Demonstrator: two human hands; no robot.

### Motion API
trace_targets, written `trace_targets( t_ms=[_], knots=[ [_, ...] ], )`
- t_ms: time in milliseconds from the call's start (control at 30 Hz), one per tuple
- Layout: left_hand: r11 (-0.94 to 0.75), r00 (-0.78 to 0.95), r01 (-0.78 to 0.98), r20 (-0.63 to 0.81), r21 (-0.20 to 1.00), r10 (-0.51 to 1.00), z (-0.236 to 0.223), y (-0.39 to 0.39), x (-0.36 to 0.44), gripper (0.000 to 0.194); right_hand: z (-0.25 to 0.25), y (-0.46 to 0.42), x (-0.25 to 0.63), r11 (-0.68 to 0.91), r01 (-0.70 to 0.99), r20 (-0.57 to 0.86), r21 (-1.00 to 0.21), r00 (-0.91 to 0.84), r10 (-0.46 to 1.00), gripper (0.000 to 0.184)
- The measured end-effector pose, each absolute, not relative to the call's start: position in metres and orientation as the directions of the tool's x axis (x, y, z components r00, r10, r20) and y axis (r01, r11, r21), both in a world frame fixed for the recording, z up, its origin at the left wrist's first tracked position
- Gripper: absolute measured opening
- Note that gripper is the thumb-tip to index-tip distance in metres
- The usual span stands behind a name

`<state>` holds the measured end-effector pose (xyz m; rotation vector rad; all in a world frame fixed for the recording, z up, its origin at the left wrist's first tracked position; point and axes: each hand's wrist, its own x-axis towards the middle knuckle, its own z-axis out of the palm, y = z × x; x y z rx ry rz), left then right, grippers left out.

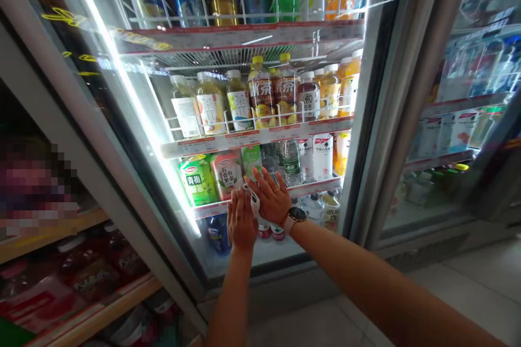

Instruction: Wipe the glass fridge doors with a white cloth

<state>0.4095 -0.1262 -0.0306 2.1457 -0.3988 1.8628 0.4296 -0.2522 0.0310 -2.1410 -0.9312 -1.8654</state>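
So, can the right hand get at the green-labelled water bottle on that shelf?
Probably not as things stand: the right hand rests on the outside of the glass door, which looks closed, beside a white cloth, and that pane lies between it and the water bottle.

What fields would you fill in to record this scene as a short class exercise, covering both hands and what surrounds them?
left hand: open, against the glass door of a grey-framed drinks refrigerator
right hand: open, fingers spread, beside the left hand
wrist item: round black smartwatch on the right wrist
between hands: crumpled white cloth, touching both hands
behind glass: plastic tea bottles with yellow caps
to the left: wooden shelf holding packaged goods
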Motion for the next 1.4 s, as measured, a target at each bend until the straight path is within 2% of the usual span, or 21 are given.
trace_targets(
  t_ms=[100, 233, 400, 467, 600, 700, 800, 1000, 1067, 1133, 1300, 1400],
  knots=[
    [-0.931, 0.187, -0.354, 0.982, 0.088, 0.022, -0.021, -0.091, 0.403, 0.049, 0.031, -0.254, 0.428, -0.794, 0.540, 0.927, 0.280, 0.063, 0.370, 0.057],
    [-0.922, 0.166, -0.275, 0.958, 0.271, 0.232, -0.007, -0.043, 0.387, 0.059, 0.033, -0.255, 0.426, -0.794, 0.538, 0.924, 0.283, 0.069, 0.377, 0.056],
    [-0.839, 0.076, -0.194, 0.860, 0.509, 0.504, 0.000, -0.015, 0.376, 0.063, 0.034, -0.253, 0.425, -0.786, 0.551, 0.934, 0.280, 0.033, 0.356, 0.054],
    [-0.834, 0.053, -0.202, 0.856, 0.514, 0.514, 0.001, -0.024, 0.379, 0.063, 0.034, -0.253, 0.425, -0.780, 0.559, 0.933, 0.281, 0.032, 0.359, 0.055],
    [-0.868, 0.074, -0.245, 0.901, 0.432, 0.427, 0.007, -0.068, 0.390, 0.064, 0.033, -0.253, 0.426, -0.783, 0.555, 0.925, 0.283, 0.059, 0.375, 0.058],
    [-0.894, 0.116, -0.304, 0.944, 0.330, 0.309, 0.009, -0.109, 0.396, 0.061, 0.032, -0.253, 0.428, -0.789, 0.546, 0.926, 0.282, 0.062, 0.374, 0.059],
    [-0.903, 0.137, -0.373, 0.975, 0.212, 0.173, 0.004, -0.140, 0.401, 0.059, 0.030, -0.251, 0.431, -0.795, 0.540, 0.939, 0.276, 0.028, 0.344, 0.053],
    [-0.908, 0.203, -0.393, 0.977, 0.146, 0.069, -0.004, -0.132, 0.406, 0.054, 0.032, -0.251, 0.430, -0.809, 0.504, 0.935, 0.301, 0.011, 0.355, 0.047],
    [-0.924, 0.247, -0.346, 0.966, 0.163, 0.078, 0.000, -0.111, 0.403, 0.051, 0.032, -0.253, 0.429, -0.808, 0.503, 0.931, 0.306, 0.018, 0.364, 0.050],
    [-0.929, 0.245, -0.296, 0.957, 0.223, 0.152, 0.005, -0.084, 0.397, 0.054, 0.033, -0.254, 0.427, -0.801, 0.517, 0.928, 0.303, 0.031, 0.371, 0.054],
    [-0.895, 0.179, -0.220, 0.918, 0.388, 0.353, 0.012, -0.027, 0.379, 0.064, 0.032, -0.254, 0.425, -0.789, 0.546, 0.929, 0.281, 0.053, 0.367, 0.061],
    [-0.865, 0.111, -0.207, 0.890, 0.457, 0.443, 0.009, -0.024, 0.379, 0.064, 0.031, -0.253, 0.426, -0.787, 0.554, 0.933, 0.271, 0.050, 0.357, 0.061]
  ],
)
